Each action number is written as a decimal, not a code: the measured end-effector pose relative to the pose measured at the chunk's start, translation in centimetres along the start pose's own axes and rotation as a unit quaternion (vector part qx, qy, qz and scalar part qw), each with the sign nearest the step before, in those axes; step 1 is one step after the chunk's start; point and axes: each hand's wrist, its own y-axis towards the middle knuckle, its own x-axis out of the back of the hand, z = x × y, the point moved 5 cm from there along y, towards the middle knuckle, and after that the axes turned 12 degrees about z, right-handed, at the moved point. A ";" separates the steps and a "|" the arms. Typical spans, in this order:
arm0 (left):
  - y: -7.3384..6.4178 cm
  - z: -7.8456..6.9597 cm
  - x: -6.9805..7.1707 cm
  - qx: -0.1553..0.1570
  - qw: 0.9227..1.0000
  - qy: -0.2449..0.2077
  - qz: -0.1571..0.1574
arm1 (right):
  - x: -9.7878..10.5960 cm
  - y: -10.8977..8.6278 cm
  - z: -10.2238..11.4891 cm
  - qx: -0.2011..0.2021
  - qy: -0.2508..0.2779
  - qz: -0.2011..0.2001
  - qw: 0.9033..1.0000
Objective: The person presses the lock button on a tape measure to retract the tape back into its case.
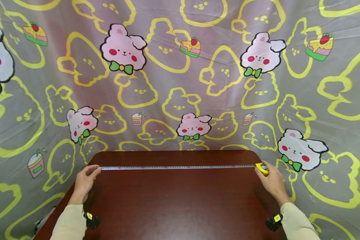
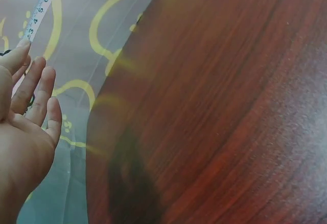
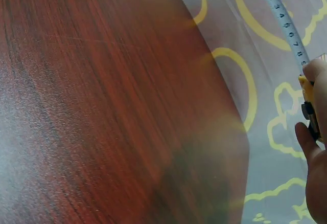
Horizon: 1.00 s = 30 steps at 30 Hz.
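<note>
A tape measure [image 1: 262,168] with a yellow case is in my right hand [image 1: 272,181], at the right side of the table. Its pale blade [image 1: 177,167] stretches nearly level across the far part of the table to the left. My left hand [image 1: 84,182] pinches the blade's free end between thumb and fingertips. In the left wrist view, numbers show along the blade [image 2: 41,10] beyond the thumb, while the other fingers [image 2: 43,88] spread loosely. From the right wrist, the blade [image 3: 283,22] runs out of the yellow case [image 3: 307,98], which the hand partly covers.
Beneath my hands lies a dark red-brown wooden table [image 1: 174,203] with rounded far corners. A grey curtain [image 1: 168,96] printed with yellow outlines and white bunnies hangs behind it and along both sides. Each forearm wears a small black wrist camera [image 1: 92,221].
</note>
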 end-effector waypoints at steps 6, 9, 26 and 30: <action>0.4 -0.6 0.4 0.000 1.000 0.009 -0.005 | 0.1 0.4 1.0 0.004 0.016 0.042 0.999; 0.4 -0.6 0.6 0.007 1.000 0.021 -0.008 | -0.1 0.4 1.3 0.004 0.019 0.061 0.998; 0.6 -1.5 1.0 -0.020 1.000 0.019 -0.014 | 1.2 1.0 2.8 0.088 0.015 0.032 0.995; 0.6 -1.5 0.8 -0.021 0.999 0.032 -0.005 | 1.3 0.9 3.2 0.099 0.016 0.038 0.994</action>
